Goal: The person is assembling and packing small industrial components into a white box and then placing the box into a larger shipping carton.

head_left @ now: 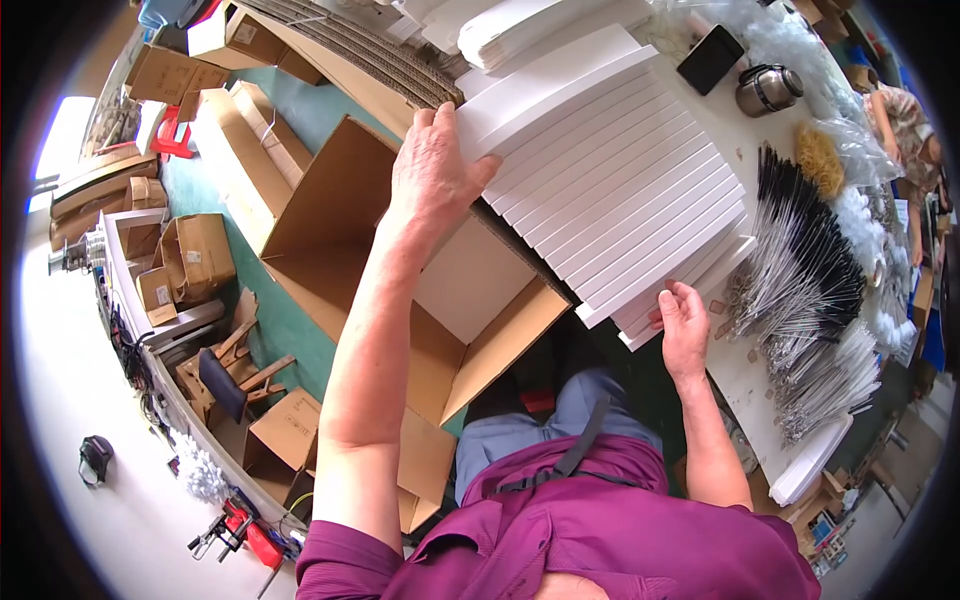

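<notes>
A row of slim white cartons lies packed side by side on the worktable. My left hand is at the far left end of this row, its thumb spread from the fingers and touching the carton ends. Close to the near right end is my right hand, fingers loosely bent and apart beside the last white cartons. Whether its fingertips press on them I cannot tell. Below my left forearm stands an open brown cardboard box, with a pale panel showing inside.
Bundles of black and clear thin sticks lie on the table's right side. Beyond them are a steel flask and a black phone. Flattened cardboard is stacked at the back. More cartons stand left; another person is far right.
</notes>
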`<state>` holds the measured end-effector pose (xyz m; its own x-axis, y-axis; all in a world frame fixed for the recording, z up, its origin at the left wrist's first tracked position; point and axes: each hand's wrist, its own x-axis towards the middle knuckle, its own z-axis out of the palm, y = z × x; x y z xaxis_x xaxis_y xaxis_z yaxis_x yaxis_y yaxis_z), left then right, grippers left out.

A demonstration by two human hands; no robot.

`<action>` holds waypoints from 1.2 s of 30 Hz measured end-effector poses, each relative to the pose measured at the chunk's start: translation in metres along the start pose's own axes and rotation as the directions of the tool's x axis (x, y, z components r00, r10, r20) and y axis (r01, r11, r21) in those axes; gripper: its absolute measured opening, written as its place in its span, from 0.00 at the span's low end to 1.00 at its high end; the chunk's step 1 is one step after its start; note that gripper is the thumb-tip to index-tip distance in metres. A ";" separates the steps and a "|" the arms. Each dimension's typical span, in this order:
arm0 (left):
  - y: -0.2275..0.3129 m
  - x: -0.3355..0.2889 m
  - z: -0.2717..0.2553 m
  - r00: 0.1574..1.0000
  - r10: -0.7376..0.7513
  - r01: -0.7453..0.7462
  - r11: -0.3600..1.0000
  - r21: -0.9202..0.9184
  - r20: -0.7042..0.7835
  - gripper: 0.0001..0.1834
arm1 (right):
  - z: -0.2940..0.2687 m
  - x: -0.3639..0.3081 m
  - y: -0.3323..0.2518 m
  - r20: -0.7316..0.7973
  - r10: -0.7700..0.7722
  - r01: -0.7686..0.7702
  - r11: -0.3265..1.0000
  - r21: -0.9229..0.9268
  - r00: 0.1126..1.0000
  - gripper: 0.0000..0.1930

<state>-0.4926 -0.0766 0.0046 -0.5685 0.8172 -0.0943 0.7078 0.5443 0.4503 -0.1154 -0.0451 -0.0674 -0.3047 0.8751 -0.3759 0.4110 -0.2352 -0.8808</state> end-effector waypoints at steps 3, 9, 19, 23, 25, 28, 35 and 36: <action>0.004 0.009 -0.004 0.995 -0.032 0.025 0.997 0.079 0.093 0.40 | 0.005 0.002 -0.001 0.012 -0.032 0.032 0.999 -0.026 0.999 0.19; 0.008 0.018 -0.005 0.986 -0.046 0.029 0.994 0.105 0.161 0.34 | 0.009 0.006 -0.007 0.017 -0.030 0.030 0.999 -0.032 0.999 0.18; 0.002 0.017 0.000 0.989 0.058 -0.077 0.987 0.139 0.135 0.38 | 0.010 0.007 -0.004 0.027 -0.022 0.023 0.998 -0.060 0.999 0.15; -0.009 0.027 -0.012 0.965 -0.054 0.083 0.991 -0.105 0.256 0.42 | 0.007 0.008 -0.001 0.027 -0.011 0.013 0.997 -0.070 1.000 0.15; -0.020 0.025 -0.014 0.946 -0.105 0.175 0.961 -0.213 0.306 0.43 | 0.007 0.007 -0.002 0.019 -0.008 0.010 0.996 -0.087 1.000 0.14; -0.037 0.021 -0.003 0.978 -0.085 0.114 0.983 -0.146 0.191 0.42 | 0.009 0.005 -0.001 -0.014 -0.030 0.030 0.999 -0.020 0.999 0.13; -0.034 0.026 -0.007 0.930 -0.169 0.260 0.930 -0.260 0.327 0.36 | 0.006 0.005 -0.003 -0.074 -0.063 0.065 0.998 0.026 0.995 0.11; -0.034 0.025 -0.008 0.930 -0.154 0.245 0.936 -0.251 0.334 0.36 | 0.006 0.004 -0.004 -0.077 -0.070 0.073 0.997 0.032 0.995 0.11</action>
<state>-0.5346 -0.0761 -0.0057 -0.4976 0.7394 -0.4535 0.4180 0.6625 0.6215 -0.1236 -0.0433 -0.0667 -0.2657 0.9195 -0.2897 0.3603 -0.1840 -0.9145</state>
